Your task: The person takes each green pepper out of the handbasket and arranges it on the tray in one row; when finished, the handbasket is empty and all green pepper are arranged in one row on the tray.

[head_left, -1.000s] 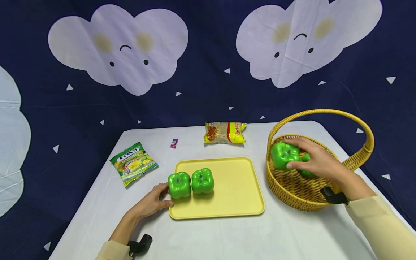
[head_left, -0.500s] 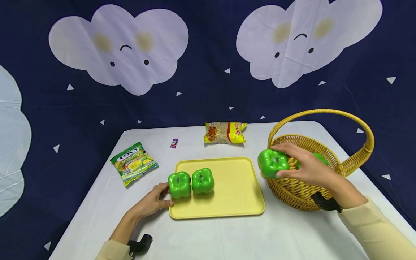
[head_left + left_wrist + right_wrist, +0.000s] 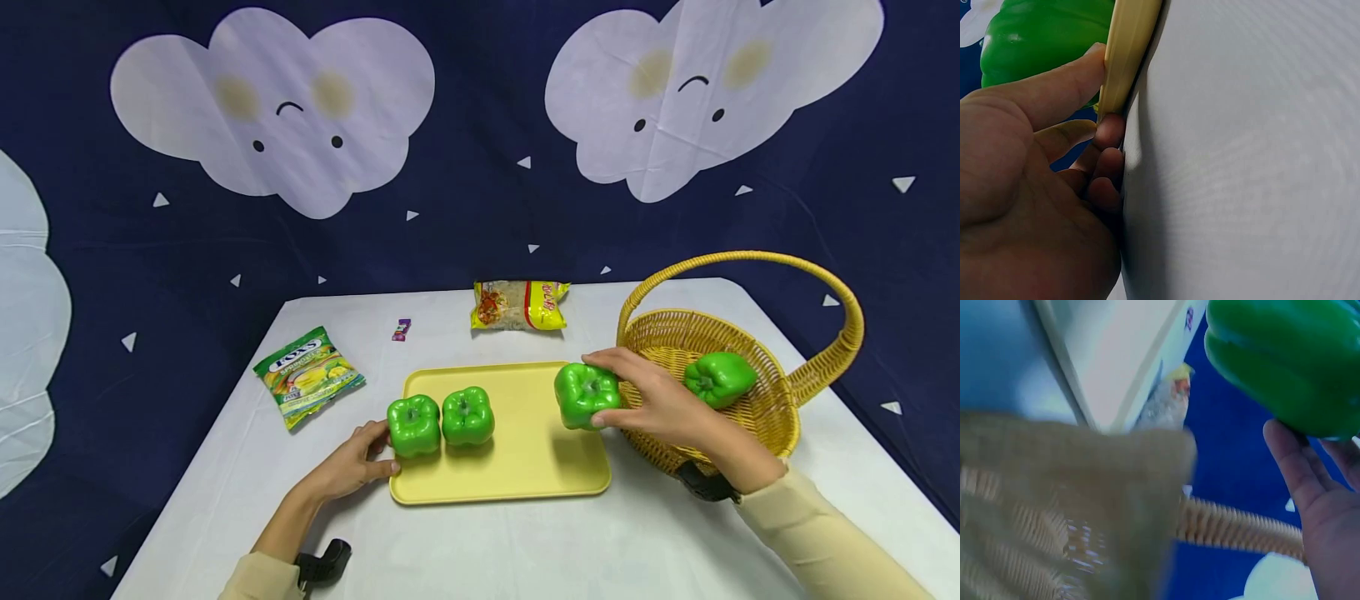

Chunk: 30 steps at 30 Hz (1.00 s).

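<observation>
A green bell pepper (image 3: 587, 397) is gripped by my right hand (image 3: 660, 403), raised over the right end of the yellow tray (image 3: 525, 454). The right wrist view shows the fingers and thumb against the lower side of that pepper (image 3: 1288, 365). My left hand (image 3: 348, 468) holds the tray's left edge; in the left wrist view the thumb presses the rim (image 3: 1127, 53), with the other fingers curled beneath. Two more bell peppers stand side by side on the tray's left half, the outer pepper (image 3: 414, 426) close to my left fingers and the inner pepper (image 3: 468, 416) beside it.
A wicker basket (image 3: 789, 429) with a tall arched handle stands at the right, with one green bell pepper (image 3: 720, 379) inside. A Fox's candy bag (image 3: 309, 377) lies at the left, a small purple wrapped candy (image 3: 401, 330) and a yellow noodle-like packet (image 3: 520, 306) at the back.
My right hand has carried the bell pepper leftward, out from above the basket to over the tray. The pepper left in the basket now shows fully. My left hand stays put.
</observation>
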Available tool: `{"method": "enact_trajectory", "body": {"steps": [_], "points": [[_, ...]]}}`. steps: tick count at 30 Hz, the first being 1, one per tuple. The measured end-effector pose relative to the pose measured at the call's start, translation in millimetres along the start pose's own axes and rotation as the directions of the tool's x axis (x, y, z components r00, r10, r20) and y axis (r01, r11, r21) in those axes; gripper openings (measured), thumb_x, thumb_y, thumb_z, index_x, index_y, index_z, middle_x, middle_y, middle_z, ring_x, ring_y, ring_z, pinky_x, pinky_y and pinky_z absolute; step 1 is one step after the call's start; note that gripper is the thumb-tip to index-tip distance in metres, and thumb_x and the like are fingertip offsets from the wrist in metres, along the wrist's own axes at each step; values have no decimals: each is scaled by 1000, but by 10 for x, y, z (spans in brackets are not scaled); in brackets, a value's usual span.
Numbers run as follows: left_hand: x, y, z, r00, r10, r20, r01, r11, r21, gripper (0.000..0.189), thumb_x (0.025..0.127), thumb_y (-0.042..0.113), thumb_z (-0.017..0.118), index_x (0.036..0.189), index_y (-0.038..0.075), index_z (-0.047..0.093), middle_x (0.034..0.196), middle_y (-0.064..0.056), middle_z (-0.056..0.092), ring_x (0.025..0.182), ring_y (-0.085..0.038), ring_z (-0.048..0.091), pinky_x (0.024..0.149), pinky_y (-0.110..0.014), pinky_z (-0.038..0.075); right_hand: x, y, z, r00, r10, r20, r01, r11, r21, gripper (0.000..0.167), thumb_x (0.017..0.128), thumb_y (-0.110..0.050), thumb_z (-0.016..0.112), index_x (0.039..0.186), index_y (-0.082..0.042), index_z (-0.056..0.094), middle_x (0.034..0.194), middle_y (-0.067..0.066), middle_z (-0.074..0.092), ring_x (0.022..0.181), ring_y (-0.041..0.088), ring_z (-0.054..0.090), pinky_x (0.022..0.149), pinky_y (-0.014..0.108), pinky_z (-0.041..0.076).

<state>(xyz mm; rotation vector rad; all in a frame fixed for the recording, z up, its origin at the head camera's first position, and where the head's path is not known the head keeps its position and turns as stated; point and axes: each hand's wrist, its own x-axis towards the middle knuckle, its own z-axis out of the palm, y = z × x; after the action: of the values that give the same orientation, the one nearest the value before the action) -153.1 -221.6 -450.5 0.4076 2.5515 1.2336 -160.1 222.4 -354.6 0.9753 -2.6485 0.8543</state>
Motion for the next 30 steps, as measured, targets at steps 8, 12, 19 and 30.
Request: {"method": "enact_trajectory", "body": {"steps": [8, 12, 19, 30], "points": [[4, 11, -3, 1000, 2, -8, -2, 1000, -1, 64, 79, 22, 73, 134, 4, 46, 106, -9, 49, 99, -22, 38, 86, -35, 34, 124, -72, 256, 1000, -1, 3, 1, 1000, 23, 70, 74, -34, 79, 134, -16, 49, 129, 3, 53, 110, 17, 56, 87, 41, 48], [7, 3, -3, 1000, 3, -8, -3, 1000, 1, 63, 79, 21, 73, 134, 4, 46, 105, -9, 49, 98, -22, 38, 86, -34, 33, 172, -72, 373, 1000, 26, 16, -27, 999, 48, 69, 75, -36, 77, 134, -14, 49, 131, 5, 53, 113, 22, 56, 89, 44, 48], [8, -12, 7, 1000, 1, -10, -1, 1000, 7, 64, 79, 22, 73, 134, 3, 46, 105, -9, 49, 98, -21, 38, 85, -33, 34, 245, -66, 555, 999, 40, 24, -42, 998, 45, 69, 74, -37, 77, 133, -12, 50, 130, 5, 54, 113, 22, 57, 91, 43, 48], [2, 5, -4, 1000, 4, -9, -4, 1000, 5, 63, 79, 22, 73, 134, 4, 46, 106, -8, 49, 99, -21, 39, 85, -33, 34, 333, -106, 713, 995, 79, 57, -81, 996, 32, 69, 75, -38, 77, 134, -13, 50, 131, 8, 53, 115, 25, 55, 95, 46, 46]]}}
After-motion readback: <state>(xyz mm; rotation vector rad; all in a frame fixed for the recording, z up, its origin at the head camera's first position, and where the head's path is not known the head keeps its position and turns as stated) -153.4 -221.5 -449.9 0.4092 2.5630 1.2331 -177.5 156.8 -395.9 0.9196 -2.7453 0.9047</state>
